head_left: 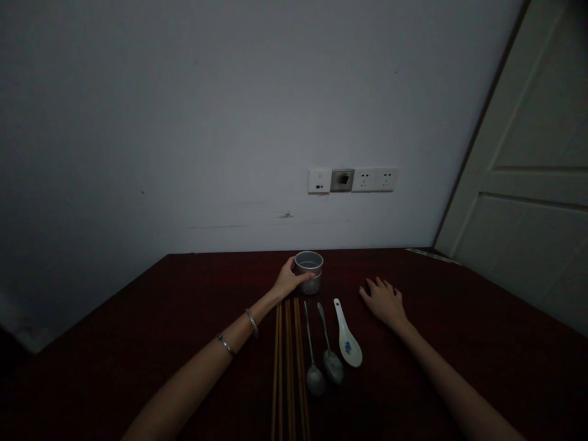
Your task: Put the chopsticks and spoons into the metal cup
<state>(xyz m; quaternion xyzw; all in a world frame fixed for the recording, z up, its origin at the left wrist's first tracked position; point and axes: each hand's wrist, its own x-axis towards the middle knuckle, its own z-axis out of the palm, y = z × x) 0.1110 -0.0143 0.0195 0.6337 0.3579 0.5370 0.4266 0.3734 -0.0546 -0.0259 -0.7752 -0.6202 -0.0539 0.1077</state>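
My left hand (289, 282) is wrapped round the left side of a grey cylindrical utensil holder (311, 283), which stands upright near the back of the table. Its thumb lies across the front and the other fingers are partly hidden behind. My right hand (384, 300) rests on the table to the right, fingers spread and holding nothing. Between my arms lie several wooden chopsticks (289, 367) in pairs, a long-handled metal spoon (315, 380), a second metal spoon (333, 366) and a white soup spoon (350, 348) with a blue pattern.
The dark red table (206, 288) meets a pale wall (184, 122) at its back edge. Sockets and a switch (343, 180) are set in the wall above it. A panelled door (528, 184) stands at the right. The light is dim.
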